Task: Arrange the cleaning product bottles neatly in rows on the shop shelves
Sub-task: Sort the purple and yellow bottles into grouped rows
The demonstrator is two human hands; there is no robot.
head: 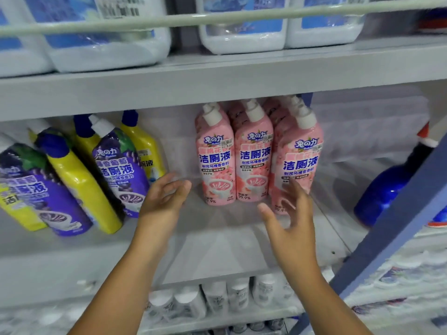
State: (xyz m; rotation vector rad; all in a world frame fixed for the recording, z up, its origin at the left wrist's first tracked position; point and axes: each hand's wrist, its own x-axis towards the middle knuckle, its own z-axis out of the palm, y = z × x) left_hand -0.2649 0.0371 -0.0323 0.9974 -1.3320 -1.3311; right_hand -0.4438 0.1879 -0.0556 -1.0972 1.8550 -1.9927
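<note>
Pink toilet-cleaner bottles [254, 160] with white caps stand in three rows at the middle of the grey shelf [217, 240]; the right front bottle [300, 165] stands nearest me. Purple bottles [121, 175] and yellow bottles [79, 187] stand mixed on the left. My left hand [167, 197] is open, palm facing right, in the gap between the purple and pink bottles, touching neither. My right hand [290, 221] is open, fingers spread, just in front of the right pink bottle's base, holding nothing.
White jugs with blue labels [242, 27] fill the shelf above, behind a rail. A dark blue bottle with a red-and-white top [389, 189] stands at the far right, behind a blue upright post [396, 228]. White bottles [217, 298] sit on the shelf below.
</note>
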